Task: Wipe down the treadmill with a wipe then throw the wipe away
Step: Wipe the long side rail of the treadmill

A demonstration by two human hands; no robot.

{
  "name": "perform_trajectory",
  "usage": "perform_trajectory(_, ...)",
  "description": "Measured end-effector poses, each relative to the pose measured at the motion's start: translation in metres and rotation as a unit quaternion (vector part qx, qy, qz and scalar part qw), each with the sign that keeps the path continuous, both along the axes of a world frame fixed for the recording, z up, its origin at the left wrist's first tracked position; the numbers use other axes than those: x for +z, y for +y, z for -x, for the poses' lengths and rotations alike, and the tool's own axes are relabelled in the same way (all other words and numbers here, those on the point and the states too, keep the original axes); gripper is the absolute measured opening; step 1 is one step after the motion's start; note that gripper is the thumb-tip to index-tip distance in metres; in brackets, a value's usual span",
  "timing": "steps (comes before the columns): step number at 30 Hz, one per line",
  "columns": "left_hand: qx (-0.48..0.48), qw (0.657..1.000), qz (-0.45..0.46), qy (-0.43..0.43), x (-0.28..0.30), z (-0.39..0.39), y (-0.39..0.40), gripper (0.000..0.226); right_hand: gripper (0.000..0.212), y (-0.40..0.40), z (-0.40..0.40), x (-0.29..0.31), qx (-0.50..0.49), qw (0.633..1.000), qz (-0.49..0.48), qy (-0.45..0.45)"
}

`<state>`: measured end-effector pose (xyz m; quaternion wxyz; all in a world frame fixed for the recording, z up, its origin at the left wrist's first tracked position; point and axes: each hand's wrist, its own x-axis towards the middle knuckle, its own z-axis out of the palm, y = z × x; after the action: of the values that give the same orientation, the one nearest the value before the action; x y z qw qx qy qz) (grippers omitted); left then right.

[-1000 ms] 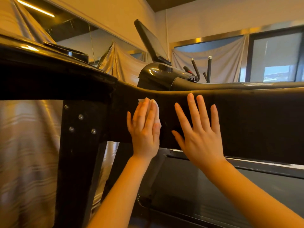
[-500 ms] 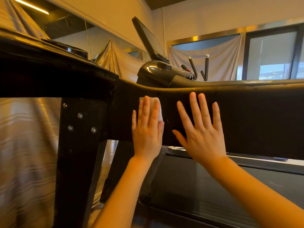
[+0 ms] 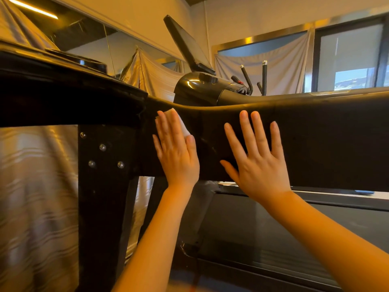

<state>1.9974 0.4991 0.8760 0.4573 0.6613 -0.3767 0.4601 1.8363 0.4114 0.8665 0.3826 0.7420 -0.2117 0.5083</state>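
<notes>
Left grip [image 3: 175, 150] presses folded white wipe [image 3: 181, 123] flat-fingered on black treadmill [image 3: 326, 140]; right grip [image 3: 257, 159] splayed.

A gym room: black treadmill [image 3: 315, 140] with tilted console screen [image 3: 187, 43], wall mirror [image 3: 90, 45], draped cloths [image 3: 263, 66].

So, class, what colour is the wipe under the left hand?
White wipe, under the left hand; head view.

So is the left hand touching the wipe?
Touching: the head view shows the left hand pressing flat on the white wipe against the treadmill rail.
</notes>
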Motion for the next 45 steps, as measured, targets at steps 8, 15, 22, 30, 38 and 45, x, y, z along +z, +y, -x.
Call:
perform_trajectory(8,-0.01,0.999,0.002,0.035,-0.017,-0.004,0.004,0.06,0.076,-0.001,0.0,0.0,0.003,1.0,0.007,-0.003)
perform_trajectory(15,-0.01,1.0,0.007,0.012,-0.002,-0.014,0.006,0.061,0.077,0.0,0.0,0.0,0.003,1.0,-0.001,0.001)
perform_trajectory(22,0.008,0.991,0.04,0.128,-0.025,-0.022,0.01,0.063,0.076,0.002,0.0,0.0,0.009,1.0,-0.009,-0.002)
perform_trajectory(30,0.007,1.0,-0.002,0.027,-0.025,-0.001,-0.002,0.062,0.076,0.001,0.002,0.0,0.008,1.0,-0.007,0.003)
perform_trajectory(38,-0.011,0.981,0.083,0.175,-0.054,-0.036,0.014,0.064,0.075,0.002,0.008,0.001,0.014,1.0,-0.01,0.006)
perform_trajectory(45,-0.034,0.976,0.095,0.192,-0.063,-0.019,0.004,0.061,0.073,-0.003,0.014,0.0,0.01,1.0,0.012,0.024)
